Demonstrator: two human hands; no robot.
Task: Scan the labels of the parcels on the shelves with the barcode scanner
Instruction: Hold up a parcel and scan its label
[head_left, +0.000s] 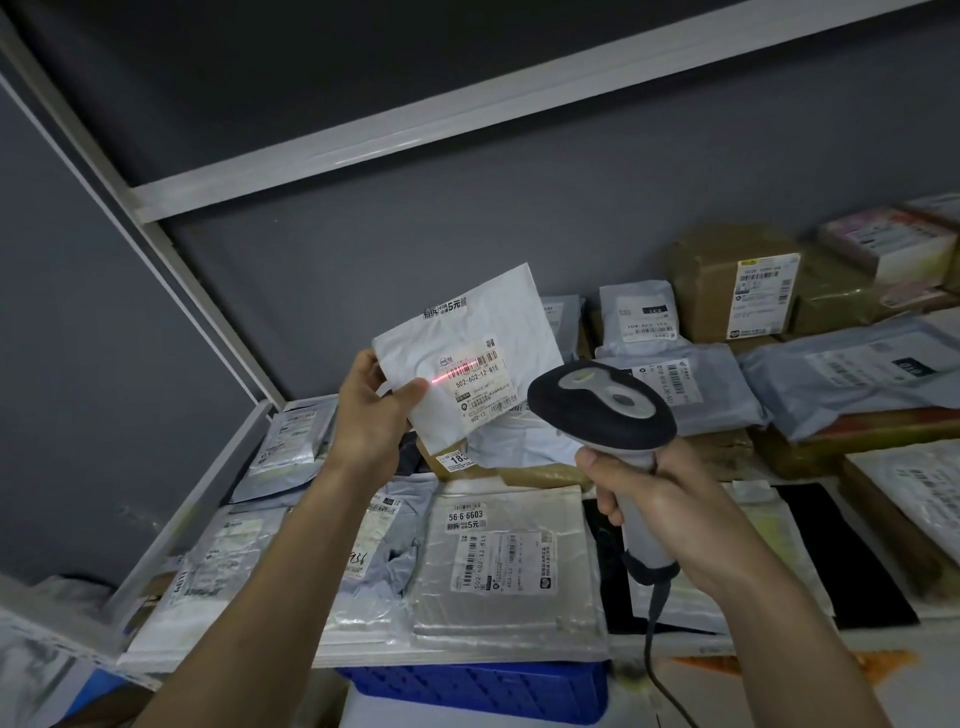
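Observation:
My left hand (371, 405) pinches the lower left edge of a flat white parcel (498, 322) and holds it up, tilted, above the shelf. Its label (480, 384) faces me, and a red scan line crosses the label's barcode and my thumb. My right hand (654, 501) grips the grey handle of the barcode scanner (602, 402), whose black head points at that label from the right. A cable hangs from the handle's base.
The shelf (208, 493) holds several parcels: silver and grey mailers (506, 561) in front, brown taped boxes (727, 283) and grey bags (852, 374) at the back right. A blue crate (478, 688) sits below the shelf. Another shelf board (415, 130) runs overhead.

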